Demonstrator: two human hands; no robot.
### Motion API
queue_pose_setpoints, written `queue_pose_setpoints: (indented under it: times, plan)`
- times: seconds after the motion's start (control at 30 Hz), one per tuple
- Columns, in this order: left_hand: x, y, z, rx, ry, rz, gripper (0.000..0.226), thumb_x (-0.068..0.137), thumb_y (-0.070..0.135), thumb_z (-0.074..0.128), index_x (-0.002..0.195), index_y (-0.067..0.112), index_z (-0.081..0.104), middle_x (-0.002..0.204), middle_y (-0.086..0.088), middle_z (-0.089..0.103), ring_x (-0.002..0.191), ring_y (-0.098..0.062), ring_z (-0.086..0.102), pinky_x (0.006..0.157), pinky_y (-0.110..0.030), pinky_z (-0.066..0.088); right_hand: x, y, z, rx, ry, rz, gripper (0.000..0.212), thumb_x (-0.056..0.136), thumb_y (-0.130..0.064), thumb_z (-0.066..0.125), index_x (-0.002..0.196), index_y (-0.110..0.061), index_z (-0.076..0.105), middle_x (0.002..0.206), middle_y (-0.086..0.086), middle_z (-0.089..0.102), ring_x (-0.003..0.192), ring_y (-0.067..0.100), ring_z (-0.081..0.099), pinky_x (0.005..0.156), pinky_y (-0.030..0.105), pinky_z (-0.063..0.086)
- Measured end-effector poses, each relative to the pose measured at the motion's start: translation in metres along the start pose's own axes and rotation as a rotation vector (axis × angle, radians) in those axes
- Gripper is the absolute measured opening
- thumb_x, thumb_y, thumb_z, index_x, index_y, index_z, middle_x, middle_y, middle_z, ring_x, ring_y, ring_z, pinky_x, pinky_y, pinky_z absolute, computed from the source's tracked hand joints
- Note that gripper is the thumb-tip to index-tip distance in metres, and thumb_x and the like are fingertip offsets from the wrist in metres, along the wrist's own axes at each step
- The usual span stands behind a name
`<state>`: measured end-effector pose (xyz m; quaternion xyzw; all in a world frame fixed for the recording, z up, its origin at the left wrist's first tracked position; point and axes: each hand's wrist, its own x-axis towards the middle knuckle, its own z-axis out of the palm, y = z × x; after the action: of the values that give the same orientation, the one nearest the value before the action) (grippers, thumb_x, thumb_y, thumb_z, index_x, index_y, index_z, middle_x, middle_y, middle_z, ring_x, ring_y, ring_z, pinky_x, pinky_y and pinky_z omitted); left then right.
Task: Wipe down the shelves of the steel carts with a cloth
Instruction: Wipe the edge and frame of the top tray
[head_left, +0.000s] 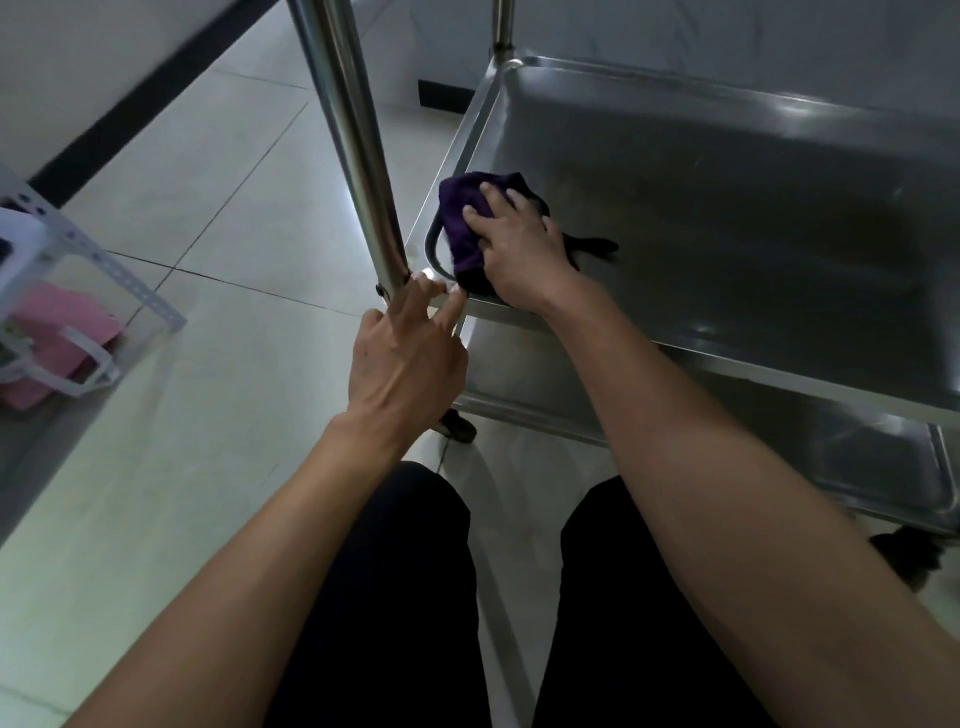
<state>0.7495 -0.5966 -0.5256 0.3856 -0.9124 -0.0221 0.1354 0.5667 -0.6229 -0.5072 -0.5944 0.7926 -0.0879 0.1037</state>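
Dim (perhaps backlit), edges warped.

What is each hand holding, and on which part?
The right hand presses flat on top of the purple cloth, without gripping it. The left hand holds nothing; its fingertips touch the cart post at its base.

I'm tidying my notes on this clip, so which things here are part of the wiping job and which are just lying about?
Part of the job:
purple cloth
steel cart shelf
right hand
left hand
cart post

Just lying about:
pink bag
perforated metal rack
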Motion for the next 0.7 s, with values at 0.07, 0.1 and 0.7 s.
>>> queue_pose_setpoints:
  times: [0.07,0.1,0.7]
  plan:
    - [0.001,0.004,0.000,0.016,-0.024,-0.016,0.052,0.090,0.022,0.059,0.142,0.018,0.052,0.140,-0.010,0.047,0.129,-0.026,0.047,0.086,-0.044,0.044,-0.009,0.006,-0.001,0.010,0.016,0.009,0.050,0.105,-0.022,0.034,0.154,-0.029,0.031,0.167,-0.002,0.008,0.153,0.024,0.006,0.121,0.051,0.014]
    - [0.003,0.004,0.000,0.018,-0.036,-0.026,0.051,0.091,0.025,0.058,0.142,0.020,0.051,0.140,-0.008,0.046,0.129,-0.026,0.046,0.089,-0.044,0.043,-0.014,0.011,-0.002,0.020,0.030,0.016,0.050,0.105,-0.021,0.034,0.154,-0.028,0.032,0.167,-0.002,0.009,0.153,0.024,0.007,0.121,0.052,0.015]
    - [0.074,0.168,0.011,-0.111,-0.185,0.270,0.033,0.101,0.040,0.037,0.117,0.022,0.060,0.129,-0.004,0.056,0.122,-0.026,0.048,0.094,-0.048,0.041,-0.146,0.195,-0.037,0.094,0.180,0.368,0.047,0.107,-0.018,0.036,0.153,-0.024,0.037,0.166,-0.001,0.017,0.150,0.026,0.018,0.120,0.049,0.022]
